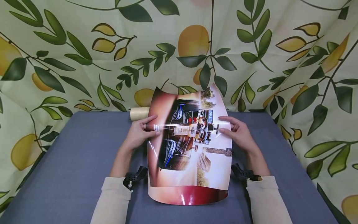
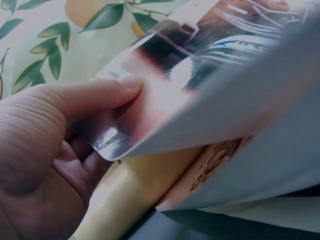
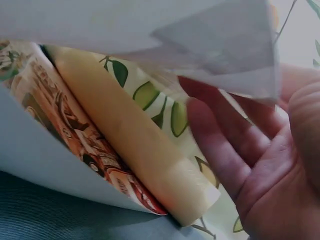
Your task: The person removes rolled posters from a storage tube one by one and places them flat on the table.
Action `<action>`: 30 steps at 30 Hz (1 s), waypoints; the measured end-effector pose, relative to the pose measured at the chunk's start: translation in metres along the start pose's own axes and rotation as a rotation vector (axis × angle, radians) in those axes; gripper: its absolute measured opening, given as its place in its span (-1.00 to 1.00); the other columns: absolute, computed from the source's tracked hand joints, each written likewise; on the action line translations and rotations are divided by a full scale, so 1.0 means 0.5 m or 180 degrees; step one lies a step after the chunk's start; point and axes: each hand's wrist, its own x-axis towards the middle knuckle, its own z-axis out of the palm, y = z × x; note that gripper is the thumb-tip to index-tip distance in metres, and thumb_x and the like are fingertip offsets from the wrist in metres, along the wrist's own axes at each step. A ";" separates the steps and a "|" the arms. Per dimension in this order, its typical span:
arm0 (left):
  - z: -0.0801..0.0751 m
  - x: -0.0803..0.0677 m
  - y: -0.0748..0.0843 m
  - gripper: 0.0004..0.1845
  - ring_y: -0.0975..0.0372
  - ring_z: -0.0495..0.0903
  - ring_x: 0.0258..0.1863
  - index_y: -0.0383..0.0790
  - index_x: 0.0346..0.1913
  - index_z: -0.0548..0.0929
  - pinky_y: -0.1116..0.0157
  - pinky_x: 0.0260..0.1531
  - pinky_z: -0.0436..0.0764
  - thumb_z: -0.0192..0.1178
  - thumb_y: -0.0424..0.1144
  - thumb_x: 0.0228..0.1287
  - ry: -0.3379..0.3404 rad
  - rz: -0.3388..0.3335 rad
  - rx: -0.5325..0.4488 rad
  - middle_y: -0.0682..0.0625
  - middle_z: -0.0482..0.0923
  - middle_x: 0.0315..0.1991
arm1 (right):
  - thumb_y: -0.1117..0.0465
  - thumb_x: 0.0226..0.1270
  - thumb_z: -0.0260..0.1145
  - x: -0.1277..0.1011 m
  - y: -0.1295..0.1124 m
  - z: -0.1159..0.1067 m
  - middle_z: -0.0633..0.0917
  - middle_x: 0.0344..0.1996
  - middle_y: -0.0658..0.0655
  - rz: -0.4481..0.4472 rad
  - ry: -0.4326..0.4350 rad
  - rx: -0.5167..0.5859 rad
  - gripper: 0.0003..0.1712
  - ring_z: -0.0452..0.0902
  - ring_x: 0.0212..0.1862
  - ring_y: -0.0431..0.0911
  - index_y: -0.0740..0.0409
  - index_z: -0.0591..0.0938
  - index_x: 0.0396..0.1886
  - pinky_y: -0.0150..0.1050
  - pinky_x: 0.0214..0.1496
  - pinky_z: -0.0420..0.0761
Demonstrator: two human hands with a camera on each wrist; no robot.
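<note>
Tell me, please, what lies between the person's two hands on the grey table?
The glossy racing-car poster spans between left hand and right hand, curled over a beige cardboard tube; head view shows it.

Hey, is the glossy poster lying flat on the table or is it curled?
Curled: the poster bows up between both hands, wrapping over a cardboard tube.

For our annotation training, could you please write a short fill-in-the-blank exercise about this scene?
1. Both hands hold a glossy ____ bent over a cardboard tube.
2. The left hand pinches the poster with its ____ on top.
3. The table wears a ____ cloth.
4. The backdrop shows leaves and yellow ____.

Missing words: poster; thumb; grey-blue; fruit
</note>
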 end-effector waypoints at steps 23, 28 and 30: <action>0.012 -0.029 -0.032 -0.30 0.45 0.60 -0.34 -0.22 0.46 0.42 0.52 -0.34 0.57 0.37 -0.41 0.25 0.0024 0.0587 0.0218 -0.22 0.66 0.04 | 0.54 0.22 0.38 -0.089 0.035 0.016 0.73 -0.06 -0.23 -0.0127 -0.0657 -0.0346 -0.27 0.68 -0.25 -0.31 0.40 0.39 0.40 -0.34 -0.34 0.73; 0.003 -0.069 -0.051 -0.25 0.37 0.46 -0.47 -0.17 0.48 0.40 0.45 -0.44 0.47 0.42 -0.34 0.22 -0.0180 0.0518 0.0597 -0.21 0.62 -0.20 | 0.50 0.22 0.41 -0.088 0.043 0.025 0.75 -0.14 -0.25 -0.0094 -0.0523 -0.0480 -0.28 0.68 -0.28 -0.32 0.38 0.42 0.39 -0.34 -0.37 0.71; 0.000 -0.083 -0.058 -0.20 0.36 0.46 -0.50 -0.14 0.48 0.41 0.43 -0.47 0.47 0.47 -0.36 0.15 -0.0283 0.0482 0.0550 -0.08 0.58 -0.30 | 0.49 0.21 0.42 -0.086 0.044 0.027 0.76 -0.17 -0.21 -0.0109 -0.0480 -0.0486 -0.29 0.67 -0.28 -0.32 0.38 0.43 0.38 -0.34 -0.38 0.70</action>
